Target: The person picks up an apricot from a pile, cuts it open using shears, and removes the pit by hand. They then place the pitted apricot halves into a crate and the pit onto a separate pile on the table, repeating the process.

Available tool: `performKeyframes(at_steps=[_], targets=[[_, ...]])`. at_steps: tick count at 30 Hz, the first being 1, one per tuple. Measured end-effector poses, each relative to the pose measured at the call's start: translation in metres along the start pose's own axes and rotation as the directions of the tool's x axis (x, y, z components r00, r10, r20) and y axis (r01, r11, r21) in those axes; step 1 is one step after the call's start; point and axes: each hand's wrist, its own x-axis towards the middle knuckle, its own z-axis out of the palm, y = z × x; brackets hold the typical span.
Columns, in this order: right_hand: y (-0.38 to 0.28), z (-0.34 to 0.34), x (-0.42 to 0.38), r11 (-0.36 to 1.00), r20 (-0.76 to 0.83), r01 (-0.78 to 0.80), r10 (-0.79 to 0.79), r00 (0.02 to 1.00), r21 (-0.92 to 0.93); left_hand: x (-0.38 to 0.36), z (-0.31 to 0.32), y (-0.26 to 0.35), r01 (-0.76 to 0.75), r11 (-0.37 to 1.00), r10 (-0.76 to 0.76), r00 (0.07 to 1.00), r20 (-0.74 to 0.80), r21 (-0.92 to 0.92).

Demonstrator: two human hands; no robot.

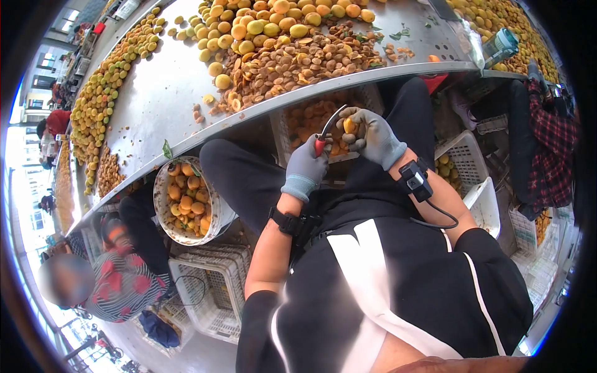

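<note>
My left hand (308,163), in a grey glove, is closed around the red handle of a curved knife (320,144), its blade pointing up and right. Just right of the blade, my right hand (371,138), also gloved, has its fingers wrapped round an orange-yellow apricot (350,125). Both hands are close together above a crate of orange fruit pieces (311,121) under the table edge. Beyond them a heap of brown pits (292,62) lies on the metal table (158,81), with whole apricots (273,18) piled behind it.
A white bucket of apricots (186,202) stands left of my knee, with white crates (214,286) below it. A co-worker (127,276) sits at the left, and another in a checked shirt (550,143) is at the right. A bottle (501,43) lies at the table's right.
</note>
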Motion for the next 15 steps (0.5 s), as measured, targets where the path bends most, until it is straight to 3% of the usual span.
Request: performKeyframes(at_steps=[5, 8, 10, 15], targets=[[0.006, -0.006, 0.004, 1.0, -0.005, -0.01, 0.01, 1.0, -0.023, 0.0, 0.005, -0.008, 0.017, 0.998, -0.015, 0.999, 0.037, -0.055], [0.009, -0.006, 0.004, 1.0, -0.043, -0.006, 0.007, 0.999, 0.014, -0.001, 0.005, -0.005, -0.051, 0.997, 0.052, 0.999, 0.009, -0.059], [0.006, 0.005, 0.001, 1.0, -0.109, -0.01, 0.006, 0.994, -0.029, -0.005, -0.005, 0.016, 0.071, 0.983, -0.058, 0.995, 0.078, -0.17], [0.006, 0.007, -0.004, 0.998, -0.209, -0.002, -0.011, 0.978, -0.063, -0.005, -0.001, 0.014, 0.147, 0.918, -0.105, 0.986, 0.132, -0.368]])
